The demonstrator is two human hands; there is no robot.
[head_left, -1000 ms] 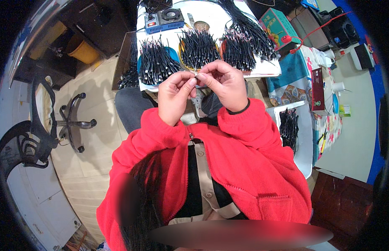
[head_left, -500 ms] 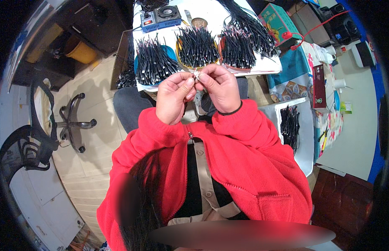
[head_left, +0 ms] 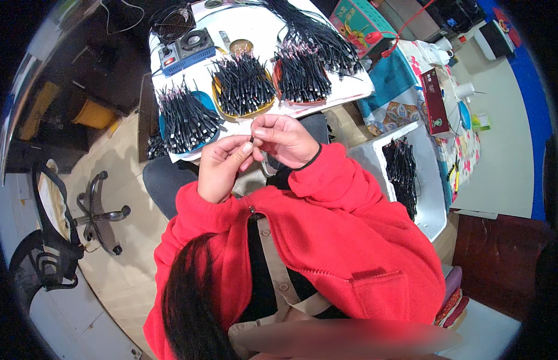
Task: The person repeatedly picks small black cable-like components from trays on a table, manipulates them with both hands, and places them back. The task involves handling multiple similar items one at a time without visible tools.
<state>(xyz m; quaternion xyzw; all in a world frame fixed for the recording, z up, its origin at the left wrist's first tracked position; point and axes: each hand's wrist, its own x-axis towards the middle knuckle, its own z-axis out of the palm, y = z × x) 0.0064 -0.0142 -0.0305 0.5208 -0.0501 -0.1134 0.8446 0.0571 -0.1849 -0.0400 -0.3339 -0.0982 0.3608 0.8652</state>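
My left hand and my right hand meet in front of the table's near edge, both with thumb and forefinger pinched together. Between the fingertips shows a small dark piece, mostly covered, so its kind cannot be made out. Just beyond my hands, bundles of short black cables with pale ends lie in a blue tray, a yellow tray and a reddish tray. My fingers touch none of these.
A blue heating device with a fan and a round tin stand behind the trays. Long black cables spread at the back. Right of me is a white foam box holding black cables; a wheeled chair stands left.
My view has turned, shifting the table leftward. My hands have drawn back slightly from the trays, still pinched together. A pale bit showed at the fingertips before; a dark one shows now.
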